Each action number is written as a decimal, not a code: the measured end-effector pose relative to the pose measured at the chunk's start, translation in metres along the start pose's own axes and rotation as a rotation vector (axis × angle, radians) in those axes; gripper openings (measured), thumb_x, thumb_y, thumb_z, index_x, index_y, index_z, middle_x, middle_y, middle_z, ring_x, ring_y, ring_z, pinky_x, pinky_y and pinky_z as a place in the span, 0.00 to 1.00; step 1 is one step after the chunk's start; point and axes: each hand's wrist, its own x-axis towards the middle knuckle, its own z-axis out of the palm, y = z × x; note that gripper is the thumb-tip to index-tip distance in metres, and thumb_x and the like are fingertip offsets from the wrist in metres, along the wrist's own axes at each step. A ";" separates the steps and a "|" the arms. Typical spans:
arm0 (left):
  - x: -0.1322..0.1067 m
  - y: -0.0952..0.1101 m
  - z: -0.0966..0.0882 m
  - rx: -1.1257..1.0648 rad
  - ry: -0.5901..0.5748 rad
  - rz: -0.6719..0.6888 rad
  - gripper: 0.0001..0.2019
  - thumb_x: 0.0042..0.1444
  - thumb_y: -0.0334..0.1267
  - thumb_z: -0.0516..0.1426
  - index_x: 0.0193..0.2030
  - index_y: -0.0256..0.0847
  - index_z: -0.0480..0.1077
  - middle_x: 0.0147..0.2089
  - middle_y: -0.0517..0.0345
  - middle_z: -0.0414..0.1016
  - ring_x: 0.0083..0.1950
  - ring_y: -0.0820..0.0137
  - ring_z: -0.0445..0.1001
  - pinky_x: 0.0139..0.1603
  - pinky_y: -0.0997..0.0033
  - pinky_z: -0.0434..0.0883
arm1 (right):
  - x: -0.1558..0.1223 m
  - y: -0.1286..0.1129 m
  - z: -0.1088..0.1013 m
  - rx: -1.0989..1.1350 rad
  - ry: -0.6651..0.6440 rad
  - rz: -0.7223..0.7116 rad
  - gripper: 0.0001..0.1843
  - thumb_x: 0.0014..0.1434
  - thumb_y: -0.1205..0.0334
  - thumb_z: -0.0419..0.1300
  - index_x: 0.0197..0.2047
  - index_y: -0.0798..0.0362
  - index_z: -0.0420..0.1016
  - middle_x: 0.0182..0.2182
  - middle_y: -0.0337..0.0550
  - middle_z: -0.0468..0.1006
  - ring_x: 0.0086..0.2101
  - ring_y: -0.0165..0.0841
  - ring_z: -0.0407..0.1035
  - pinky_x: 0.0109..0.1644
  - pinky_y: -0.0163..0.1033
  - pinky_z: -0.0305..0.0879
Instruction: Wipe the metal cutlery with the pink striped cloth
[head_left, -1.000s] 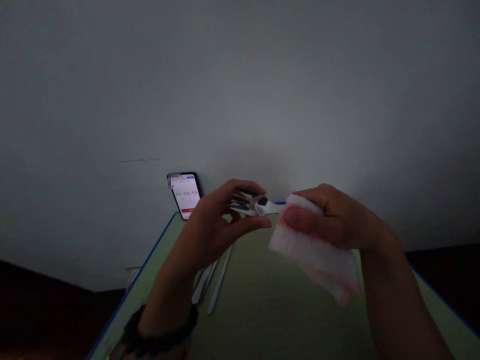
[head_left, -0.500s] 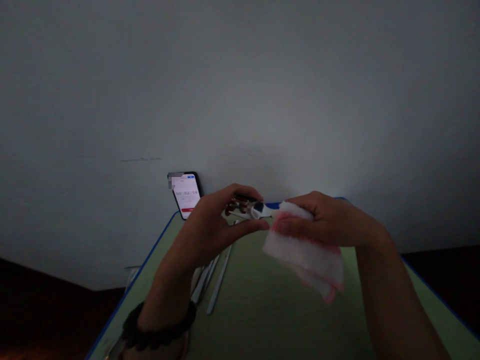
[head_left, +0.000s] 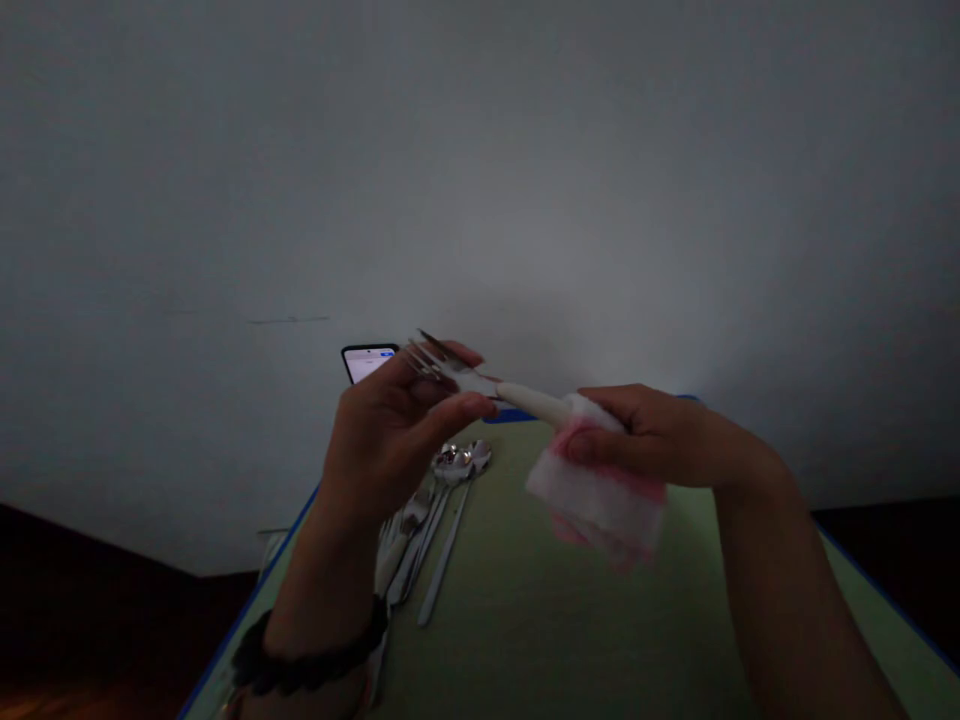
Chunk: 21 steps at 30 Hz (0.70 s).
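Above the blue-edged table (head_left: pixel 570 620), a fork (head_left: pixel 517 397) hangs clear.

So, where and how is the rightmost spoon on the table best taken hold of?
Probably by the near half of its handle, pinched from the right: the spoon lies with that slim handle toward the wearer, and other cutlery crowds its left.

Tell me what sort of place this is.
Probably a plain room indoors, perhaps at home: a blue-edged table stands at a grey wall, with metal spoons lying on it.
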 end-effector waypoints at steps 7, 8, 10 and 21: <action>-0.001 0.006 0.017 -0.007 -0.140 -0.107 0.09 0.54 0.38 0.58 0.40 0.37 0.72 0.38 0.55 0.79 0.38 0.70 0.76 0.39 0.75 0.73 | 0.008 -0.002 0.009 -0.166 0.036 -0.044 0.19 0.57 0.46 0.53 0.38 0.54 0.69 0.26 0.38 0.72 0.23 0.25 0.63 0.22 0.28 0.56; -0.001 0.007 0.018 -0.002 -0.154 -0.115 0.09 0.54 0.38 0.58 0.40 0.38 0.72 0.39 0.55 0.78 0.39 0.70 0.76 0.41 0.74 0.73 | 0.008 -0.001 0.009 -0.176 0.044 -0.047 0.19 0.56 0.45 0.53 0.38 0.54 0.68 0.26 0.38 0.72 0.22 0.26 0.63 0.22 0.28 0.56; 0.000 0.009 0.018 0.009 -0.165 -0.128 0.09 0.56 0.39 0.57 0.41 0.38 0.72 0.41 0.55 0.78 0.42 0.69 0.75 0.44 0.72 0.71 | 0.009 -0.001 0.009 -0.184 0.056 -0.055 0.20 0.56 0.45 0.53 0.39 0.54 0.68 0.25 0.38 0.71 0.22 0.26 0.62 0.21 0.28 0.55; -0.002 0.010 0.018 -0.108 -0.122 -0.109 0.12 0.61 0.42 0.50 0.40 0.38 0.69 0.40 0.52 0.76 0.39 0.69 0.73 0.43 0.68 0.70 | 0.005 0.004 0.008 0.039 0.108 -0.107 0.21 0.60 0.46 0.48 0.41 0.55 0.71 0.32 0.41 0.74 0.28 0.28 0.66 0.28 0.30 0.61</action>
